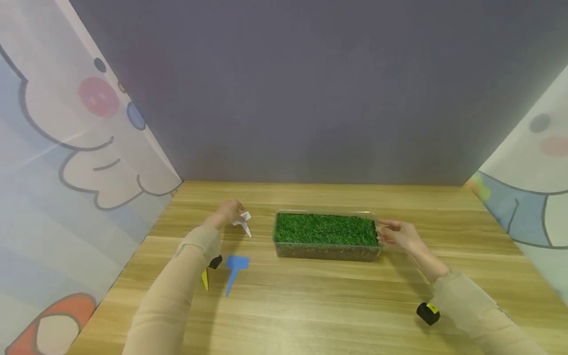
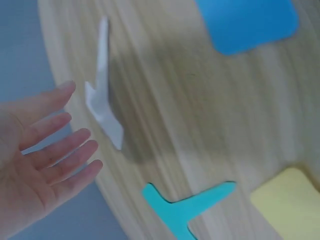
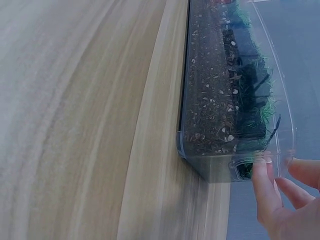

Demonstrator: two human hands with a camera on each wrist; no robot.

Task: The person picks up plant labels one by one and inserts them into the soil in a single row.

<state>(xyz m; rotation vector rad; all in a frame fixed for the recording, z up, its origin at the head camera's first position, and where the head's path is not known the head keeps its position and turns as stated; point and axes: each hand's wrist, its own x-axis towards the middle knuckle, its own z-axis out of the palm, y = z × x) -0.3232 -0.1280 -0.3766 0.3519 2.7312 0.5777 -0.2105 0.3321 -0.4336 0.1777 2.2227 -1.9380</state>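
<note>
Wooden table [image 1: 310,301]: carries the clear grass tub [image 1: 328,252] near its middle.
Right hand [image 1: 401,235]: pinches the tub's right end; uneven pulling could tilt it.
Left hand [image 1: 227,213]: fingers loose, holding nothing, beside the white marker [image 1: 243,223]; careless sweep could knock this.
Left wrist view: shows a teal marker [image 2: 182,209], unseen from the head.

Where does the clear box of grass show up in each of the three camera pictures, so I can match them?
Head: just right of centre, the clear box of grass lies lengthwise across the picture, the right hand at its right end.
Left wrist: not in this picture.
Right wrist: the upper right, running from the top edge down to the right hand's fingers.
Shared landmark: the wooden tabletop, visible in all three.
</note>
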